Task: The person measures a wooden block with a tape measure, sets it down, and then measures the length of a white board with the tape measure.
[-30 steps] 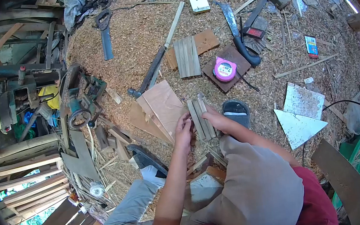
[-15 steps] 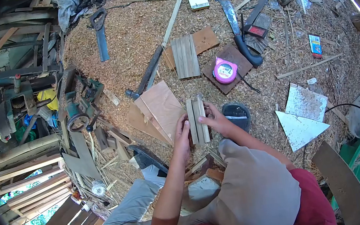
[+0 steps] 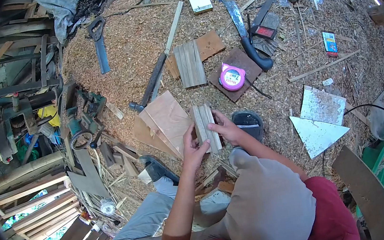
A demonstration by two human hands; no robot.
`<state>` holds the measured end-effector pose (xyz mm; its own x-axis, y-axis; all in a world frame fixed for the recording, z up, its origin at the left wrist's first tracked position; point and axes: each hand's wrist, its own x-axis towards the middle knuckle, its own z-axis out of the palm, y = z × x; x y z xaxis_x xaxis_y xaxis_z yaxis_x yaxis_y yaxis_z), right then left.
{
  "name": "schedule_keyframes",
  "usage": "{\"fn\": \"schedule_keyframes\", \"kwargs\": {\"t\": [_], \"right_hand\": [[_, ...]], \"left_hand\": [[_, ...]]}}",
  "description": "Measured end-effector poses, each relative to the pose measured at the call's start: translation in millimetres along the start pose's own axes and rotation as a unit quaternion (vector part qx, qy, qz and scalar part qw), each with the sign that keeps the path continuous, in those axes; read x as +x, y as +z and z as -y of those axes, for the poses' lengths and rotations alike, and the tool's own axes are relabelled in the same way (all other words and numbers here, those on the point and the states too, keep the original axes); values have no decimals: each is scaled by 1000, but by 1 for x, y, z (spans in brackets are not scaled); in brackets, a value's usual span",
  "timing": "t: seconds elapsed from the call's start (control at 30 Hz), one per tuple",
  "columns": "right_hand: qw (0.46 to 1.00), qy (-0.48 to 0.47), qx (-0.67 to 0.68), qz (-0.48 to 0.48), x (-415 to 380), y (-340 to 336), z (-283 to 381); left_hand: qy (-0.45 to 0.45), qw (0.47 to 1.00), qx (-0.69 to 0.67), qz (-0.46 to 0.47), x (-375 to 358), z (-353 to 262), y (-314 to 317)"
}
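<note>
— How should one hold the wooden strips point(image 3: 200, 119) well?
— Left hand point(image 3: 193, 147) and right hand point(image 3: 228, 131) both grasp them from the sides, thumbs on top; I would press evenly, so no strip slips.
— And how do they look?
— Narrow, greyish-brown, side by side between the hands, near the thin boards point(image 3: 169, 118).

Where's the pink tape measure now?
In the head view, the pink tape measure sits right of centre on a brown board, beside a knife's black handle.
</note>
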<state>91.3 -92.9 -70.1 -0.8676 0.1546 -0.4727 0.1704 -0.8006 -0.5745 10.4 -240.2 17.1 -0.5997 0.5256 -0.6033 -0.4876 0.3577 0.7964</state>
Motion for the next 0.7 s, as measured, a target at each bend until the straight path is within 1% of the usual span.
{"fn": "schedule_keyframes", "kwargs": {"t": [0.13,0.33,0.43,0.63,0.7], "right_hand": [[1000,-12,23,-3,0,0,1],[997,-33,63,-13,-4,-4,10],[997,-46,66,-9,-4,-7,4],[997,-24,70,-5,1,-12,0],[998,-27,65,-6,2,-11,-1]], "left_hand": [[58,998,14,11,7,11,-1],[42,999,3,18,16,2,3],[69,997,21,30,20,3,4],[-5,998,-12,55,12,-7,3],[-8,998,0,57,11,-7,0]]}}
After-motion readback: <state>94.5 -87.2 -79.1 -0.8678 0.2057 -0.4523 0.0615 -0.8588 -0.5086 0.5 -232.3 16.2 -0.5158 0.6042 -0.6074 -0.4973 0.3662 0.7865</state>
